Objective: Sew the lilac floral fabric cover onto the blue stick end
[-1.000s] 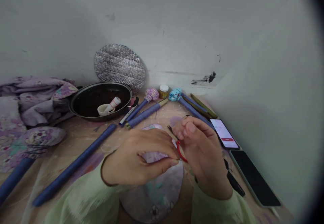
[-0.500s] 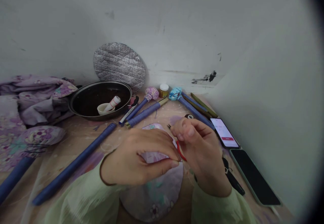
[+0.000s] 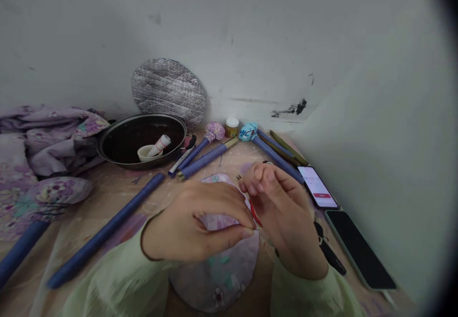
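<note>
A rounded piece of pale purple floral cloth (image 3: 214, 283) lies in front of me, partly hidden under my hands. My left hand (image 3: 200, 221) is closed, thumb and forefinger pinching the cloth's right edge. Just right of it, my right hand (image 3: 282, 212) is raised with fingers curled and thumb pressed to them; whatever they may hold is too small to make out. Behind the right hand shows the red handle (image 3: 255, 213) of a small tool, with dark pointed tips. A thread spool (image 3: 267, 163) is mostly covered by that hand.
A dark pan (image 3: 107, 150) holds a white cup (image 3: 143, 153). Blue-wrapped sticks (image 3: 107, 231), some with cloth heads (image 3: 247, 132), lie around. A jar (image 3: 232, 127) stands by the wall. Two phones (image 3: 317, 188) and a black-handled tool (image 3: 332, 255) are at right; bunched floral cloth (image 3: 43, 135) at left.
My right hand's fingers have shifted slightly up and curled differently, covering more of the spool. The left hand keeps its pinch on the cloth in the same spot.
</note>
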`<act>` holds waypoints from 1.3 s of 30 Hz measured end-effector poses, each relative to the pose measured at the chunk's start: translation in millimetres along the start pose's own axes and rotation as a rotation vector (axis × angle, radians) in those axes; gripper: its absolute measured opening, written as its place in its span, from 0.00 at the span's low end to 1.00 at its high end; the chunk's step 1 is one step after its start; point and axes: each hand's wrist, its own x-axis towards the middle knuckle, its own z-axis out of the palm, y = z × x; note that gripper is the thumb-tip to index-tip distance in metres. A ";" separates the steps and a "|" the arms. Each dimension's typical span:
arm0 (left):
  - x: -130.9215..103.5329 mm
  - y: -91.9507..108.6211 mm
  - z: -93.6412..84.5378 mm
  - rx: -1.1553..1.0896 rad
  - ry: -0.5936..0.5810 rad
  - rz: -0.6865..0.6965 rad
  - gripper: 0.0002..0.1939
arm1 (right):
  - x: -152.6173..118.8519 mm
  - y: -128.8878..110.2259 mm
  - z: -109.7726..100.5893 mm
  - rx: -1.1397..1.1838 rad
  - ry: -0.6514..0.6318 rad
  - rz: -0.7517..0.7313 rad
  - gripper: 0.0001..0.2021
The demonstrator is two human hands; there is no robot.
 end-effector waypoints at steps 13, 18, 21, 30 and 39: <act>1.2 2.4 -3.7 0.057 -0.062 -0.095 0.04 | 3.2 2.4 -1.4 0.051 -0.020 -0.035 0.13; -1.2 5.4 -11.7 0.113 0.026 -0.169 0.02 | 8.3 -1.0 -2.9 0.057 0.013 -0.117 0.11; -1.3 7.1 -15.7 0.058 0.113 -0.233 0.02 | 9.6 -4.1 -5.3 0.017 -0.019 -0.167 0.10; -1.5 8.5 -15.4 -0.160 0.125 -0.305 0.02 | -4.0 -1.1 -8.7 -0.189 -0.090 -0.143 0.05; -1.1 6.2 -10.1 -0.193 0.317 -0.236 0.05 | -5.2 -1.4 -1.1 0.005 -0.132 0.025 0.08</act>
